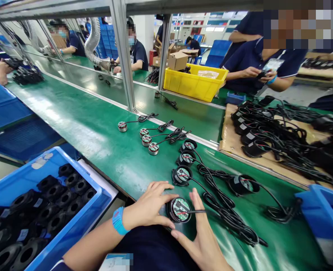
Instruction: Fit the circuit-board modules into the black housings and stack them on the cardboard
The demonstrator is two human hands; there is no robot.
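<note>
Directly in front of me stands a small round motor unit, dark-sided, with a green circuit board facing up and red wires joining a black cable. The thumb and forefinger of my left hand curve around its left side and grip it. On the other side, my right hand has thumb and fingers spread apart, the cable crossing its forefinger. Just beyond are several black housings with circuit boards inside and cables trailing right. Farther along the bench, several bare silver motor units have coiled cables.
A blue bin of black ring-shaped housings sits at left. Cabled housings cover a cardboard sheet at right, near another blue bin. A metal post rises from the green bench. Co-workers and a yellow crate are across.
</note>
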